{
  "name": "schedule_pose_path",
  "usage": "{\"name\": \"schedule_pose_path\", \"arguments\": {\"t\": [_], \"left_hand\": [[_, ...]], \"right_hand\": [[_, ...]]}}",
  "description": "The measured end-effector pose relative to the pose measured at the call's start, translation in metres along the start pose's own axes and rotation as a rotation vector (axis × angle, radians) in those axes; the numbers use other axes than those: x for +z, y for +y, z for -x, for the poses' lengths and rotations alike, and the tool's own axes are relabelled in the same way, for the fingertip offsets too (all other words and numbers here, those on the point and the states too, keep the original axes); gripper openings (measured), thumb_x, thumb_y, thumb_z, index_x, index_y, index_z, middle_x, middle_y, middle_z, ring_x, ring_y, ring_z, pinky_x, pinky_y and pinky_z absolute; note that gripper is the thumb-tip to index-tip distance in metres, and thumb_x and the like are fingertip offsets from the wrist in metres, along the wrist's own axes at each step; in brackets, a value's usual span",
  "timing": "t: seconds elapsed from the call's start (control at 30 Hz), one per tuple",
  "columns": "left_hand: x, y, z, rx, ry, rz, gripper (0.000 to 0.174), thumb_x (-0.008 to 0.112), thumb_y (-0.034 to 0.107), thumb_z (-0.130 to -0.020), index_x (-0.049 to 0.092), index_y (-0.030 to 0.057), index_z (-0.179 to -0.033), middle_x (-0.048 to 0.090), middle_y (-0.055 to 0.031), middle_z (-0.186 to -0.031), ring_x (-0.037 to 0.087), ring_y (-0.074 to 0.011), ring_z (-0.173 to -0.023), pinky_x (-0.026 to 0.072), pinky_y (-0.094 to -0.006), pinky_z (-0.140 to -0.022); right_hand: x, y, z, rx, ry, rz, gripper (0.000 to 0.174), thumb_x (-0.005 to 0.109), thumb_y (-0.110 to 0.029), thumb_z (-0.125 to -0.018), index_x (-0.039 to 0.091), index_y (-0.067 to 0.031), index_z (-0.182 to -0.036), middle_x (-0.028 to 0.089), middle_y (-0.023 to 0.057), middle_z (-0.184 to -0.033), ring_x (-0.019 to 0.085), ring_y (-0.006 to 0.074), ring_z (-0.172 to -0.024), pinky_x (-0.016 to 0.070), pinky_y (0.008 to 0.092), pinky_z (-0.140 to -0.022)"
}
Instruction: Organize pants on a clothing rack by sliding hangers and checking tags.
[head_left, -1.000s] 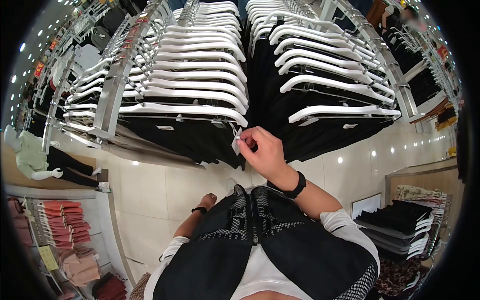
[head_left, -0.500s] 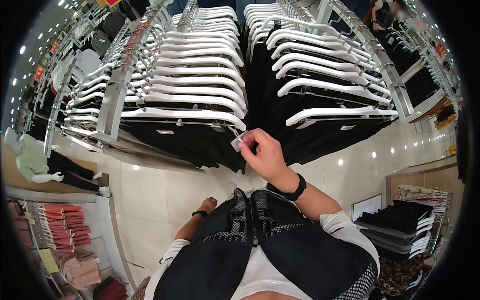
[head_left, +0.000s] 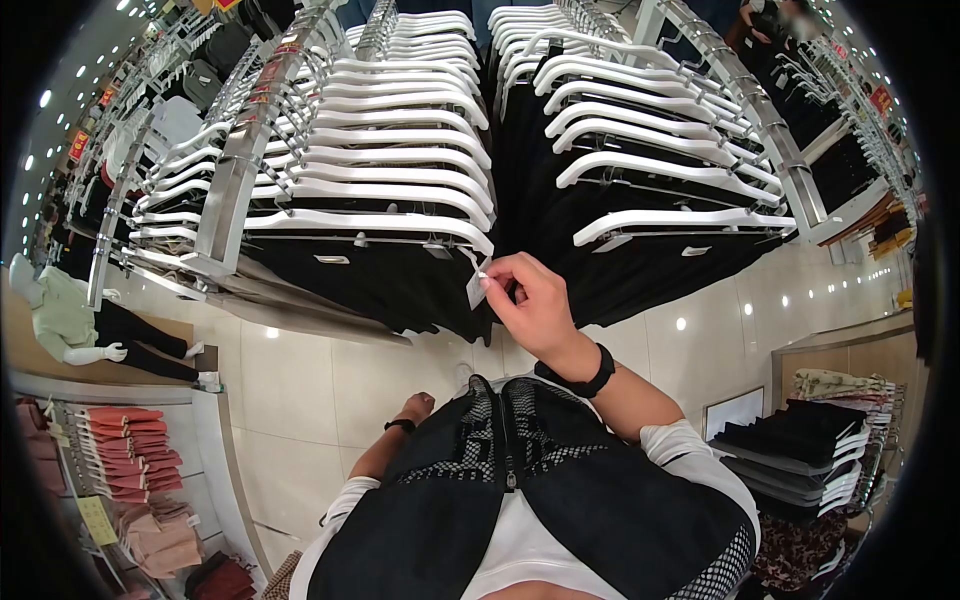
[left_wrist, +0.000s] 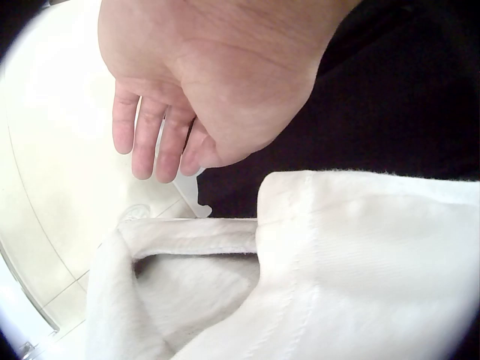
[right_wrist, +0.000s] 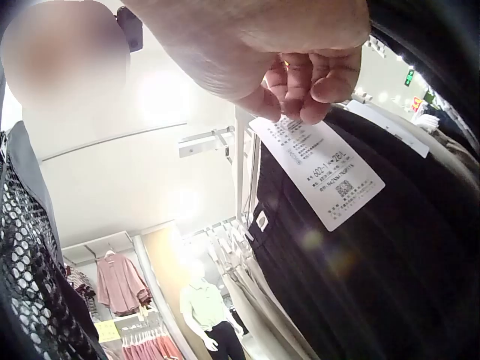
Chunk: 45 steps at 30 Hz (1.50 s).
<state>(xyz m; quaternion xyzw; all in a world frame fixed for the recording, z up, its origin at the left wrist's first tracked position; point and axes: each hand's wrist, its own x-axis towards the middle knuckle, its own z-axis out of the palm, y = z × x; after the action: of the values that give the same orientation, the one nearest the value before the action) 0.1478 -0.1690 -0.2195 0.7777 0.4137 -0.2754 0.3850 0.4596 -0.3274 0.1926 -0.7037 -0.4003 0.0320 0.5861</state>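
Observation:
My right hand (head_left: pixel 530 308) pinches a white hang tag (right_wrist: pixel 324 174) between thumb and forefinger. Printed lines and a square code cover the tag's face in the right wrist view. The tag hangs at the front left rack, beside black garments (head_left: pixel 365 280) clipped under white hangers (head_left: pixel 370 221). Down by the person's side hangs the left hand (left_wrist: pixel 217 82), its fingers relaxed and nothing in them. White cloth (left_wrist: pixel 367 255) lies close to it in the left wrist view.
Metal rails (head_left: pixel 235 170) hold hangers in two rows, with more black garments (head_left: pixel 650 275) at right. A mannequin (head_left: pixel 80 325) stands at left. Pink clothes (head_left: pixel 130 455) hang lower left, dark folded-over garments (head_left: pixel 785 440) lower right. Another person (head_left: pixel 760 25) is far right.
The right hand keeps its pinch on the hang tag and shifts only slightly; the tag has tilted a little. The left hand stays at the side. The far person has moved.

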Motion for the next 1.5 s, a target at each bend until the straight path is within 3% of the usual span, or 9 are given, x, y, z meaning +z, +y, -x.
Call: {"name": "schedule_pose_path", "arguments": {"t": [0.9,1.0,1.03,1.1,1.17,1.23,1.3,1.4,1.5], "left_hand": [[0.0,0.0,0.005,0.018,-0.036,0.003,0.03,0.048,0.027,-0.093,0.068,0.004,-0.092,0.071,-0.0239,-0.1,0.069,-0.0401,-0.1,0.0526,-0.0445,-0.087],[-0.003,0.0,0.007,0.087,-0.047,-0.022,0.029,0.047,0.026,-0.092,0.065,0.0041,-0.087,0.069,-0.0243,-0.096,0.068,-0.0418,-0.097,0.0526,-0.0451,-0.083],[-0.007,0.002,0.011,0.131,-0.07,-0.057,0.028,0.047,0.025,-0.091,0.064,0.004,-0.084,0.068,-0.0248,-0.094,0.067,-0.0428,-0.095,0.0524,-0.0456,-0.081],[-0.002,-0.003,0.006,0.117,-0.021,-0.003,0.028,0.05,0.027,-0.089,0.064,0.0031,-0.084,0.068,-0.026,-0.096,0.065,-0.046,-0.096,0.0508,-0.0491,-0.079],[0.005,-0.015,-0.004,0.157,-0.033,-0.025,0.028,0.051,0.028,-0.089,0.066,0.0041,-0.084,0.07,-0.0246,-0.098,0.065,-0.0463,-0.098,0.0515,-0.0492,-0.081],[-0.002,-0.004,0.004,0.115,-0.06,-0.055,0.025,0.053,0.026,-0.086,0.068,0.0053,-0.082,0.071,-0.0235,-0.097,0.067,-0.0436,-0.097,0.0521,-0.0483,-0.08],[-0.006,0.004,0.01,0.021,-0.062,0.021,0.025,0.053,0.025,-0.087,0.068,0.0056,-0.082,0.071,-0.0236,-0.097,0.068,-0.0428,-0.098,0.0523,-0.048,-0.081],[-0.009,0.01,0.017,0.09,-0.028,-0.017,0.027,0.052,0.025,-0.089,0.068,0.0047,-0.085,0.071,-0.024,-0.097,0.068,-0.0425,-0.097,0.0524,-0.0471,-0.083],[-0.005,0.01,0.01,0.012,-0.035,0.017,0.029,0.05,0.027,-0.091,0.069,0.0044,-0.09,0.071,-0.0243,-0.1,0.068,-0.042,-0.1,0.0525,-0.046,-0.086]], "right_hand": [[0.002,-0.004,0.001,-0.017,0.037,0.016,0.007,0.073,-0.003,-0.084,0.068,-0.002,-0.089,0.062,0.0073,-0.076,0.062,0.0202,-0.067,0.049,0.0306,-0.059],[0.004,0.007,0.002,-0.081,0.061,0.021,0.006,0.075,-0.003,-0.084,0.072,-0.0047,-0.089,0.063,0.0031,-0.076,0.048,0.0081,-0.055,0.0348,0.0245,-0.049],[0.004,0.006,0.002,-0.084,0.062,0.025,0.005,0.074,-0.004,-0.084,0.072,-0.0046,-0.088,0.062,0.0039,-0.076,0.048,0.0099,-0.055,0.036,0.0256,-0.049],[0.001,-0.001,0.001,-0.044,0.042,0.054,0.005,0.073,-0.004,-0.084,0.068,-0.0027,-0.085,0.06,0.0089,-0.074,0.06,0.0235,-0.066,0.0468,0.0343,-0.057],[0.002,0.001,0.001,-0.04,0.034,0.068,0.005,0.072,-0.003,-0.083,0.067,-0.0022,-0.084,0.062,0.0093,-0.075,0.06,0.0239,-0.066,0.048,0.0343,-0.059],[0.003,0.008,0.001,-0.087,0.054,0.049,0.005,0.074,-0.004,-0.084,0.07,-0.0031,-0.085,0.06,0.0049,-0.074,0.049,0.0133,-0.057,0.0369,0.0278,-0.051],[0.003,0.006,-0.001,-0.1,0.051,0.05,0.005,0.074,-0.003,-0.083,0.069,-0.003,-0.083,0.059,0.0053,-0.073,0.049,0.014,-0.057,0.0371,0.0282,-0.051],[0.003,0.005,-0.003,-0.118,0.046,0.045,0.006,0.073,-0.003,-0.082,0.068,-0.0029,-0.082,0.058,0.0058,-0.072,0.05,0.0146,-0.057,0.0378,0.0286,-0.051],[0.002,0.003,-0.003,-0.054,0.003,0.049,0.007,0.07,-0.003,-0.084,0.064,-0.0019,-0.08,0.061,0.0091,-0.074,0.059,0.0237,-0.065,0.0475,0.0345,-0.059]]}}
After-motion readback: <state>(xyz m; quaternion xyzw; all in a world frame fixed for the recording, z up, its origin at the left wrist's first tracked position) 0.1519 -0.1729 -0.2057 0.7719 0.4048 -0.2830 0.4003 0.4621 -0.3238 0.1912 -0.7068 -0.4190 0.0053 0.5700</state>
